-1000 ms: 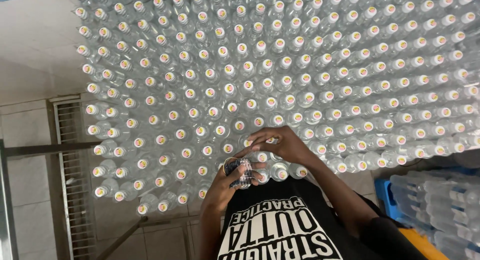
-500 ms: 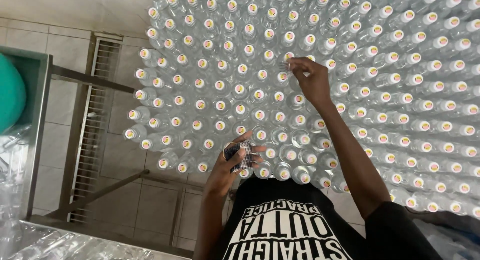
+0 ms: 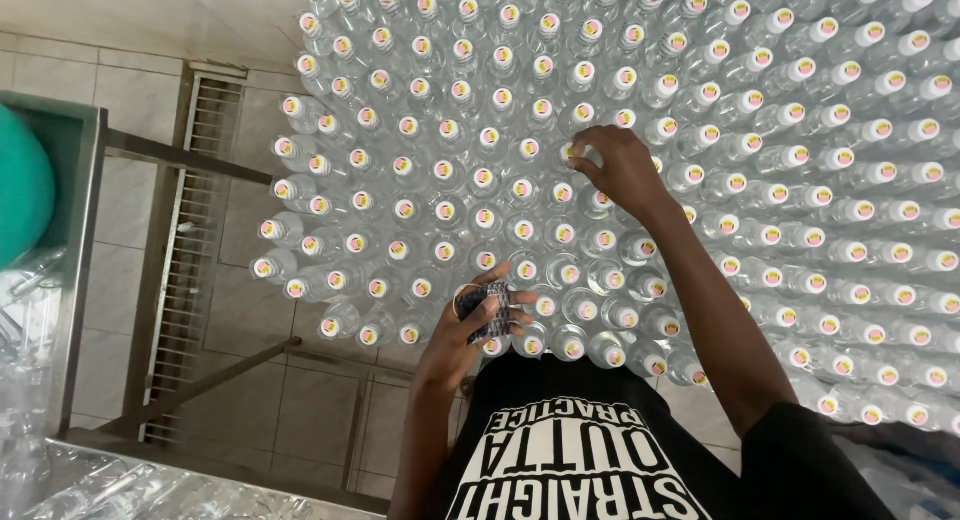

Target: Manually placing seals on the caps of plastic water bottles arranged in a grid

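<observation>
Reaching out with my right hand (image 3: pixel 618 170), I am pressing my fingertips onto the cap of one clear bottle (image 3: pixel 578 160) in the middle of the packed field of capped bottles (image 3: pixel 780 130); that grip is closing around the cap, though I cannot tell whether it is fully clamped. My left hand (image 3: pixel 468 332) is staying near my chest, its grip clamped on a small dark bundle of seals or bands (image 3: pixel 487 310), thumb and fingers wrapped round it, just above the nearest row of bottles.

Judging by this, I am working through the caps one by one, feeding from the bundle; the next move seems to call for bringing a fresh piece from the left hand across to the right and picking the neighbouring cap without knocking the tight rows.

Looking around, the bottles are standing upright, touching one another, filling the right and far side. To the left, a metal frame (image 3: pixel 150 280) is crossing a tiled floor (image 3: pixel 130 200) with a long drain grate (image 3: pixel 195 230). A green rounded object (image 3: pixel 22 195) is sitting at the far left edge, and crinkled clear plastic (image 3: pixel 120 485) is lying near left.
</observation>
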